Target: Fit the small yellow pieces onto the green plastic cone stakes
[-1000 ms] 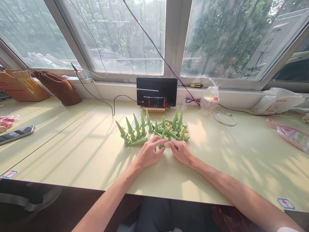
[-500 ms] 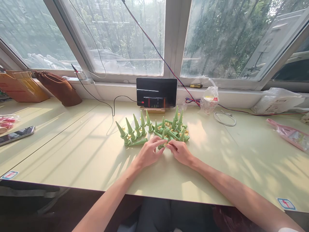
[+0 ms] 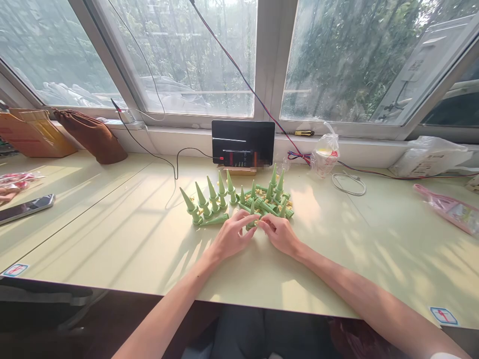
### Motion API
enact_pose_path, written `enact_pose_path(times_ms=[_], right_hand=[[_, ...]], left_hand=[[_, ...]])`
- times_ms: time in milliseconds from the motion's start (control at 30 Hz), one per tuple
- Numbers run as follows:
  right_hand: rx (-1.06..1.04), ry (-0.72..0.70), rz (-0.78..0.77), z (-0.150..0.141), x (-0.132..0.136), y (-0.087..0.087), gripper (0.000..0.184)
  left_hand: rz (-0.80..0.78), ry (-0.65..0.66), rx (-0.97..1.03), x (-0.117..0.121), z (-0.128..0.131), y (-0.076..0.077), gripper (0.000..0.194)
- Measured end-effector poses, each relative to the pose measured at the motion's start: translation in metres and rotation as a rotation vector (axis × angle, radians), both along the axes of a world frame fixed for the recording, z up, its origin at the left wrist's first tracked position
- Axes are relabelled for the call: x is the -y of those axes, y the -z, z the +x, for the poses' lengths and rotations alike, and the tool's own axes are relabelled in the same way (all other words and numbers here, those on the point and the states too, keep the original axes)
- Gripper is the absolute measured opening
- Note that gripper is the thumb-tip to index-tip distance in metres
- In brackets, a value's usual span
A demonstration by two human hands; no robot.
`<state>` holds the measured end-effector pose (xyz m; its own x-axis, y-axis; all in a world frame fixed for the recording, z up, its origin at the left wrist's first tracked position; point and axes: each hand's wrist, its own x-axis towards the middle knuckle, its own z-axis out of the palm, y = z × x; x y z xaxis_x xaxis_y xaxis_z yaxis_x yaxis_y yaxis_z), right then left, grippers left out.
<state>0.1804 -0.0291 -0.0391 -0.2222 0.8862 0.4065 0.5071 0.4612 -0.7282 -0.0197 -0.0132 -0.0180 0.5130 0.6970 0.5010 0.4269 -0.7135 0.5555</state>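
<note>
My left hand [image 3: 235, 232] is closed around the lower part of a green plastic spike [image 3: 252, 207], which stands point up on the table. Thumb and fingertips of my right hand [image 3: 279, 232] pinch at the spike's right side, where a tiny yellowish piece [image 3: 257, 223] shows between the hands. Just behind lies a pile of green spikes [image 3: 267, 205] mixed with small yellowish parts, some upright and some on their sides. To the left, several green spikes [image 3: 212, 195] stand in a slanting row. One more spike [image 3: 215, 220] lies flat in front of them.
A dark tablet [image 3: 243, 139] leans at the back below the window. A phone [image 3: 28, 208] and a bag with pink things [image 3: 20, 180] are at the left. A white cable [image 3: 349, 184], a wrapped cup [image 3: 325, 155] and a pink pouch [image 3: 447, 207] are on the right.
My hands stay almost in place at the spike, with only slight finger movement. At the left edge, the bag with pink things has shifted a little to the right.
</note>
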Motion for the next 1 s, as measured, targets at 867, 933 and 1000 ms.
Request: enact_pose_path(times_ms=[867, 933, 1000], right_hand=[[0.067, -0.074, 0.05, 0.0012, -0.0005, 0.0064, 0.048], [0.039, -0.066, 0.042, 0.0009, -0.0003, 0.0052, 0.049], [0.007, -0.044, 0.046, 0.0004, 0.0001, 0.0032, 0.047]], left_hand=[[0.069, 0.063, -0.031, -0.0002, -0.0037, 0.0044, 0.035], [0.068, 0.061, -0.012, -0.0002, -0.0025, 0.004, 0.035], [0.064, 0.05, 0.018, -0.0002, -0.0008, 0.003, 0.034]])
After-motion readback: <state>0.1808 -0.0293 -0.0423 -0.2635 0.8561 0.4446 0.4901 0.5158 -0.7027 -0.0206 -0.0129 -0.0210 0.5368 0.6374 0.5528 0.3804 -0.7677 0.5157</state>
